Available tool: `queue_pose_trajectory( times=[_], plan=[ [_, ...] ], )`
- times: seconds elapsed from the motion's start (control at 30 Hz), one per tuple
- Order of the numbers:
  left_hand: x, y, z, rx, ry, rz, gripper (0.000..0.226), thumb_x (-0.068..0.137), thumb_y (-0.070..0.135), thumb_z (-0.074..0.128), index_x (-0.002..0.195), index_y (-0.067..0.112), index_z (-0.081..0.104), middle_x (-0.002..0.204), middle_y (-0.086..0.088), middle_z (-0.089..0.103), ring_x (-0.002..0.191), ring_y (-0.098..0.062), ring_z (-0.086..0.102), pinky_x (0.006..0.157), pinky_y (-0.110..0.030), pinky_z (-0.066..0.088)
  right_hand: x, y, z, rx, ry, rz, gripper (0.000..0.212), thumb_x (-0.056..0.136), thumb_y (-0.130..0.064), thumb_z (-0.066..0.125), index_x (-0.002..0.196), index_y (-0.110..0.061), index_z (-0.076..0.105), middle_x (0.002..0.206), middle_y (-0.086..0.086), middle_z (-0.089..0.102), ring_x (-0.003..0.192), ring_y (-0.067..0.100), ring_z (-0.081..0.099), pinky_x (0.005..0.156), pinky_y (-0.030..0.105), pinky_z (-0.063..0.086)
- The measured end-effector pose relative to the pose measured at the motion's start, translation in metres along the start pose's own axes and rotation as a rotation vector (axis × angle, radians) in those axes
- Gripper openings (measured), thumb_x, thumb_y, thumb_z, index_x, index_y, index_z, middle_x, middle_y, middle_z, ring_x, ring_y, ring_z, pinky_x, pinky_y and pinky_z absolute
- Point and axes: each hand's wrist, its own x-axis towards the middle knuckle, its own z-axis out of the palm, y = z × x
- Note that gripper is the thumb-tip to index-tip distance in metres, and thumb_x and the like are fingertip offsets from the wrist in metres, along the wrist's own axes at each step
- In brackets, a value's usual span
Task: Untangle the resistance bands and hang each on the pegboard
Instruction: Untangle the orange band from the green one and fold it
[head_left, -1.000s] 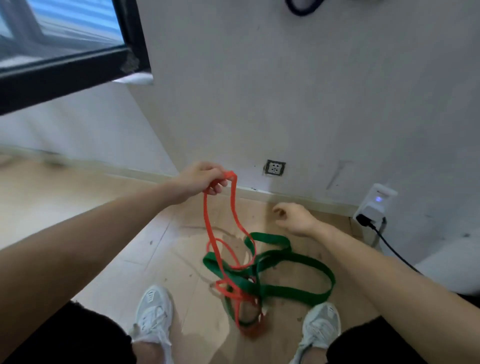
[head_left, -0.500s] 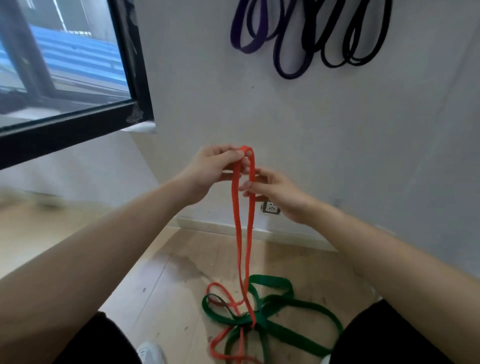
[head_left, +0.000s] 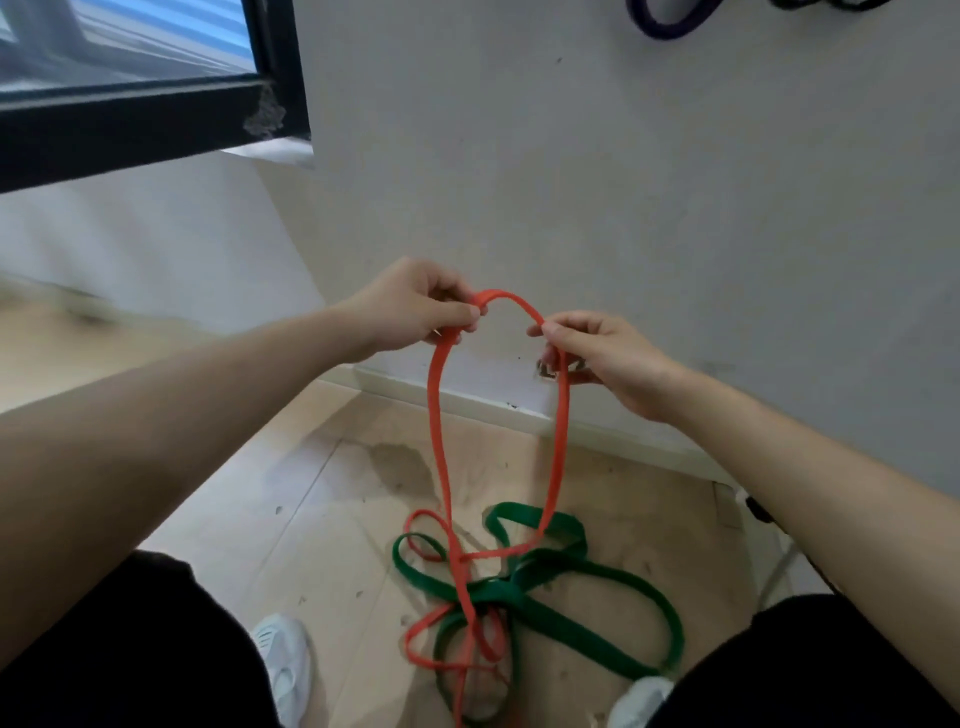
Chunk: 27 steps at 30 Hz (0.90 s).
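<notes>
Orange band (head_left: 557, 452) pinched by left hand (head_left: 415, 306), right hand (head_left: 602, 353) fingers; tangled with green band (head_left: 582, 597) on floor (head_left: 311, 519).

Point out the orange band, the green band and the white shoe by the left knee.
orange band (head_left: 439, 415): head view, left hanging strand.
green band (head_left: 670, 613): head view, right loop.
white shoe (head_left: 283, 660): head view, toe.

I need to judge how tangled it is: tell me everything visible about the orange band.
The orange band is a narrow, flat, rubbery-looking loop. Its top is spread into an arch between the left hand and the right hand, each pinching one side. Two strands hang down to the floor, where its lower coils cross over and weave through the wider green band. It is not yet free.
</notes>
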Motion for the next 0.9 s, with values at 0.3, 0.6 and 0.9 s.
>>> queue_pose_trajectory(
  times=[0.3,0.6,0.9],
  plan=[
    [0.001,0.014,0.012,-0.131,-0.007,0.031,0.012,0.093,0.015,0.069,0.103,0.011,0.074,0.091,-0.006,0.075,0.083,-0.017,0.073,0.08,-0.028,0.062,-0.01,-0.004,0.004,-0.024,-0.032,-0.006,0.026,0.104,-0.028,0.052,0.113,-0.013,0.071,0.1,0.007,0.076,0.096,0.022,0.073,0.097,0.044,0.057],
    [-0.004,0.026,0.012,-0.066,0.177,0.103,0.016,0.088,0.023,0.077,0.1,0.012,0.075,0.084,-0.003,0.074,0.073,-0.009,0.071,0.068,-0.019,0.058,-0.015,-0.014,0.02,0.091,-0.007,-0.017,0.025,0.105,-0.024,0.049,0.119,-0.007,0.061,0.103,0.009,0.076,0.094,0.024,0.074,0.09,0.039,0.059],
    [-0.004,0.036,0.007,-0.333,0.199,0.008,0.012,0.092,0.018,0.072,0.1,0.008,0.073,0.088,-0.007,0.073,0.076,-0.015,0.072,0.065,-0.024,0.059,-0.014,-0.023,0.024,0.189,-0.024,-0.068,0.029,0.096,-0.024,0.065,0.121,-0.009,0.062,0.109,0.009,0.073,0.102,0.027,0.071,0.093,0.039,0.057]
  ],
)
